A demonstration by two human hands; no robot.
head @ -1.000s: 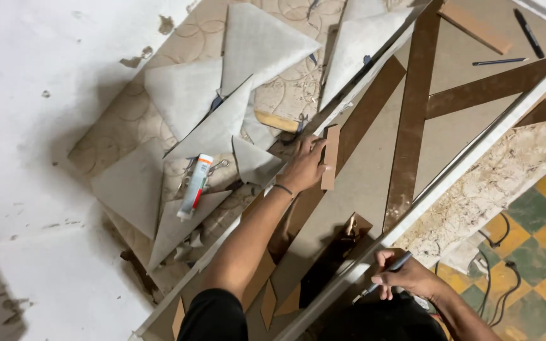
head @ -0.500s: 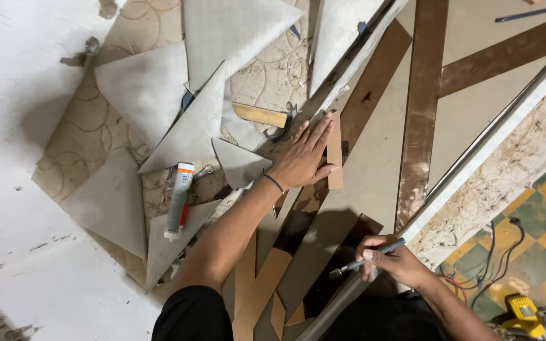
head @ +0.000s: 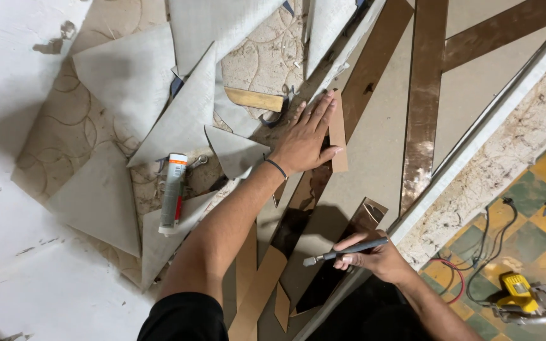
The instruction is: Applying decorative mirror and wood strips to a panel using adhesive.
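A narrow tan strip (head: 337,136) of thin board is pressed flat on the large panel (head: 380,151), just left of the panel's long brown band (head: 426,107); the strip is judged light, stiff and liable to slide or snap, so it is best pinned along its length; the left hand (head: 304,139) is laid over it with fingers spread and flattened, gripping nothing, arm extended; the right hand (head: 374,256) is held lower on the panel, fingers curled round a dark pen-like tool (head: 345,251), tip pointing left; a sealant tube (head: 173,192) lies well left of the panel among pale offcuts (head: 184,117).
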